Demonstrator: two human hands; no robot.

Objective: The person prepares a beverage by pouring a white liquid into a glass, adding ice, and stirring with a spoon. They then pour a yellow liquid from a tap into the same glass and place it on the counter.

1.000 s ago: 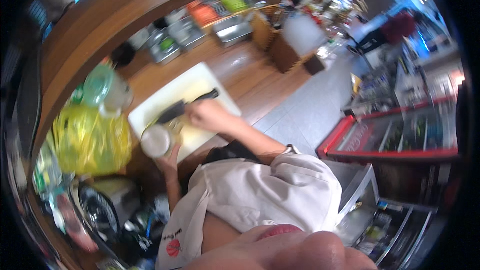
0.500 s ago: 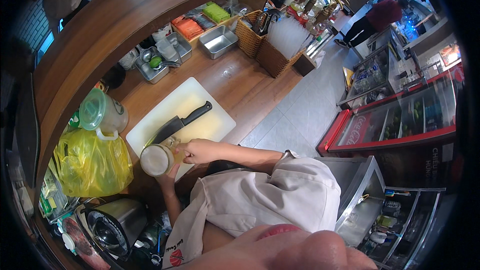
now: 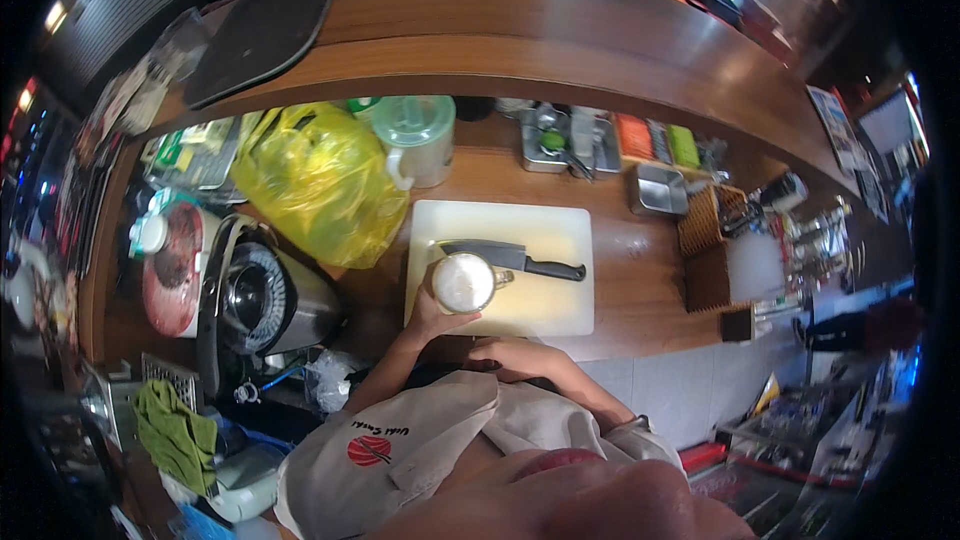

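Right hand drawn back, grip unclear, left hand clasping one mug, one knife

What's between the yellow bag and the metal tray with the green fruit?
A green-lidded pitcher, then bare counter, as the head view shows.

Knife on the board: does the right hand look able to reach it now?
Probably yes: the right hand is just off the near edge of the board, and nothing lies over the handle of the knife. The mug in the left hand is toward the blade, leaving the handle clear.
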